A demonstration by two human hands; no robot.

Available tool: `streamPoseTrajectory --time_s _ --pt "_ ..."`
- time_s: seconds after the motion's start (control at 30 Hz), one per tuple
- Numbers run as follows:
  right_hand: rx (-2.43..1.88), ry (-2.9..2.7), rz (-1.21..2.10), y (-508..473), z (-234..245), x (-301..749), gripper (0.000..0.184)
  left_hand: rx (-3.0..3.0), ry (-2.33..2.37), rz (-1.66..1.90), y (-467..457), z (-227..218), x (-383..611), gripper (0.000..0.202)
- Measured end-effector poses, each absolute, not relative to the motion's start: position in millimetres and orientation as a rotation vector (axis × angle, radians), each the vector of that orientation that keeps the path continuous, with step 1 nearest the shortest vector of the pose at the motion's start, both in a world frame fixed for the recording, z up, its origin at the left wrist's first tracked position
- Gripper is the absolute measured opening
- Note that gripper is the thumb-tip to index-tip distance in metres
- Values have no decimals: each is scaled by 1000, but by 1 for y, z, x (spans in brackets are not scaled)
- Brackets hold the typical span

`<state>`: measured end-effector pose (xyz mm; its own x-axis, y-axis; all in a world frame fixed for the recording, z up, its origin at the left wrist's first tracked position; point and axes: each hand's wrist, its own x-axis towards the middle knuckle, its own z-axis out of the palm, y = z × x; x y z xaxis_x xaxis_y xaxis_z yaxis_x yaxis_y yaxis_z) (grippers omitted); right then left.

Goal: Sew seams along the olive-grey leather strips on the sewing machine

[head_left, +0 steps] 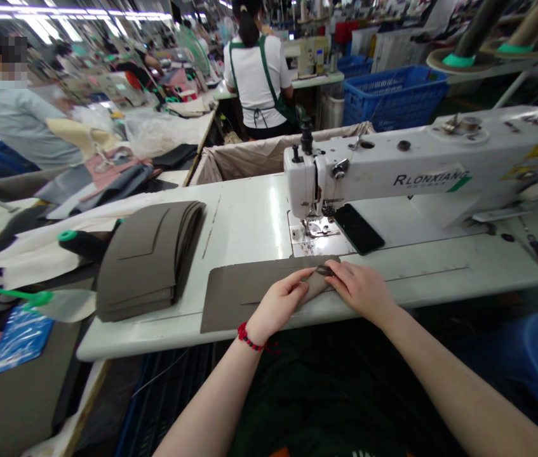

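Note:
A flat grey-brown fabric panel (pixel 230 292) lies along the front edge of the sewing table, its right end bent up between my hands. My left hand (pixel 278 303) pinches the raised part from the left, thumb toward the other hand. From the right, my right hand (pixel 361 287) grips the same end with closed fingers, and a small dark bit shows at the fingertips. Just behind is the needle area of a white sewing machine (pixel 373 171), its lamp lit. A black phone (pixel 359 228) rests on the machine bed near my right hand.
A stack of similar grey-brown panels (pixel 149 260) sits on the table's left side, beside a black thread cone (pixel 80 244). Fabric pieces and a blue plastic packet (pixel 17 339) lie further left. Blue crates (pixel 392 95) and a seated person (pixel 259 76) are beyond the machine.

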<state>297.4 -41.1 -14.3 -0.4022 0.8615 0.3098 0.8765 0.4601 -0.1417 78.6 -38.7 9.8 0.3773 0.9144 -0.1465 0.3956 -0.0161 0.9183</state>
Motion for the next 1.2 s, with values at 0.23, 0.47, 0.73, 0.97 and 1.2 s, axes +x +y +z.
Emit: streamPoseTrajectory --time_s 0.23,0.47,0.73,0.97,1.2 --pt "-1483 -2373 -124 -41 -11 295 40 1611 1172 639 -39 10 79 37" --pt "-1465 -2368 -85 -41 -8 296 38 1609 1185 639 -39 8 79 36" --pt "-1478 -1834 334 -49 -2 310 28 1610 1132 644 -41 11 80 36" --pt "-1667 -1767 467 -76 -13 325 29 1797 1054 535 -42 30 70 40" --pt "-1652 -1886 522 -97 -20 309 26 2205 1085 488 -31 30 48 43"
